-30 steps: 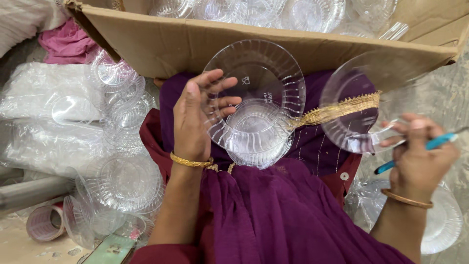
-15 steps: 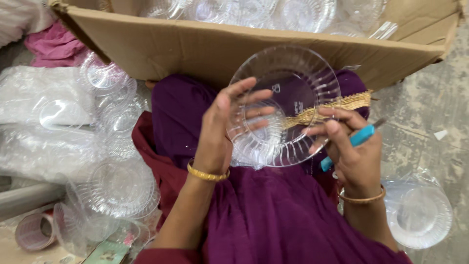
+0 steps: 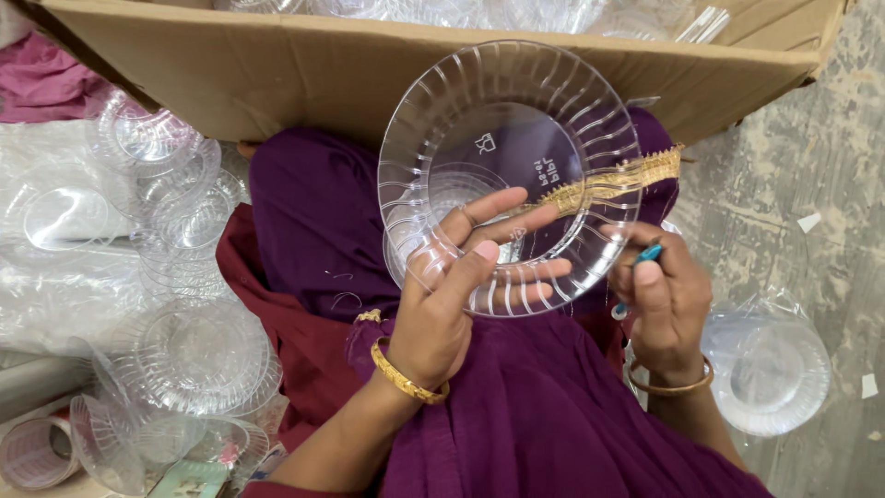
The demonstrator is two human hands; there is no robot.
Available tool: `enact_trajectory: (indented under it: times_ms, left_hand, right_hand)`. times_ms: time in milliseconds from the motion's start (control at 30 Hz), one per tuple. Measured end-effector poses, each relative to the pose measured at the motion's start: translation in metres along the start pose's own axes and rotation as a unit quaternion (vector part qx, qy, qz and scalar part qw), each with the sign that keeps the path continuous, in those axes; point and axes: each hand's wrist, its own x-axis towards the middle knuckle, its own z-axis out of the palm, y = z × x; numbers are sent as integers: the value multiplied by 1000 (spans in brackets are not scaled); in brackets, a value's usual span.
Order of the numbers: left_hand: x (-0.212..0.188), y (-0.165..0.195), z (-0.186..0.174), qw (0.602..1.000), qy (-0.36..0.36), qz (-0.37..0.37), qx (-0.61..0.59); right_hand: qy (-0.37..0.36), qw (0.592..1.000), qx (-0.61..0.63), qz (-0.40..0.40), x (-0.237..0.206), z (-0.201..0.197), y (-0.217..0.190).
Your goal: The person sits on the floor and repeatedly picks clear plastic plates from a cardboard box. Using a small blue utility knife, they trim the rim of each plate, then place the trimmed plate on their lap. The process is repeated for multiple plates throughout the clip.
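My left hand (image 3: 466, 290) holds a clear ribbed plastic plate (image 3: 513, 138) with a smaller clear bowl behind it, fingers spread under them, above my lap in purple cloth (image 3: 516, 415). My right hand (image 3: 666, 300) grips a small blue-handled tool (image 3: 645, 258) and touches the plate's right rim. A gold bangle sits on each wrist. A gold lace trim (image 3: 613, 183) shows through the plate.
A large cardboard box (image 3: 277, 65) with more clear plastic dishes stands in front. Stacks of clear bowls (image 3: 198, 355) and plastic bags (image 3: 55, 240) lie at left, a tape roll (image 3: 32, 452) bottom left. A bagged bowl stack (image 3: 770, 364) rests on the concrete floor at right.
My right hand moved left with the blue tool to the plate's rim. The plate and bowl came together in my left hand and shifted right, closer to centre.
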Motion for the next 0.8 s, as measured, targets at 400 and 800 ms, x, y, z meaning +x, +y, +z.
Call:
enact_trajectory:
  times_ms: [400,800]
  left_hand:
    - [1,-9,25,999,9,-4,-38]
    - [2,-15,28,999,24,4,-39]
  right_hand:
    - [23,997,-52,-50,11,25,-13]
    - [67,977,-199,-46,11,27,-13]
